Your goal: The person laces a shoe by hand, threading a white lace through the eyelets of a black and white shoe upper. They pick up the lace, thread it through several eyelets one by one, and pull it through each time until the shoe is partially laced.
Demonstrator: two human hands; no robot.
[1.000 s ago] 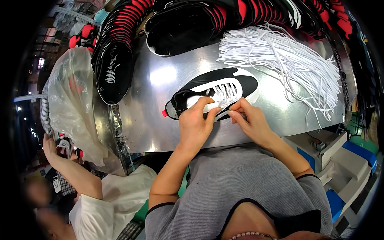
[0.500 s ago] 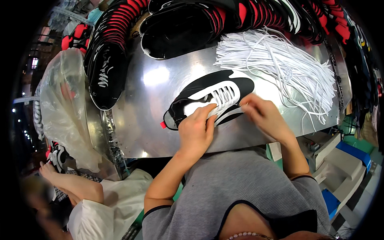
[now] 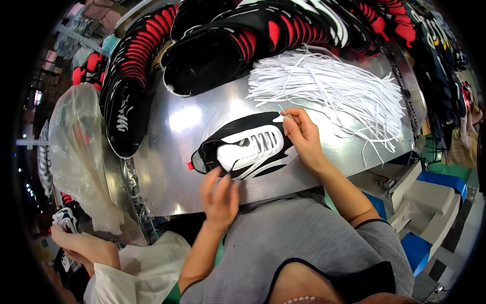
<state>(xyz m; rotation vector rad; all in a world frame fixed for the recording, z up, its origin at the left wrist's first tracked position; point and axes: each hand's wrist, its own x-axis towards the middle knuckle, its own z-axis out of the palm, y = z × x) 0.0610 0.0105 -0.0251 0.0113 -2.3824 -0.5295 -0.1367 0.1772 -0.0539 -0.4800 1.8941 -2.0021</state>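
Observation:
A black and white shoe upper [image 3: 230,133] with a red heel tab lies on the metal table in front of me, toe to the right. White lace rows [image 3: 267,143] cross its front, over a white tongue. At the toe, my right hand [image 3: 304,139] is closed, thumb and fingers pinching a thin white lace end [image 3: 282,109] that sticks up past the fingertips. By the heel opening, on the near side, my left hand [image 3: 220,198] is raised with fingers smeared by motion; whether it holds anything is hidden.
A bundle of white shoelaces [image 3: 324,93] lies at the table's [image 3: 177,175] far right. Stacked black and red uppers [image 3: 205,63] curve along the back, another row [image 3: 126,116] at left. A clear plastic bag [image 3: 81,167] hangs left; a co-worker's arm [image 3: 96,248] holds an upper.
My right hand has moved from the shoe's right side up to its toe. My left hand has drawn back from the laces toward the heel. The view has shifted a little.

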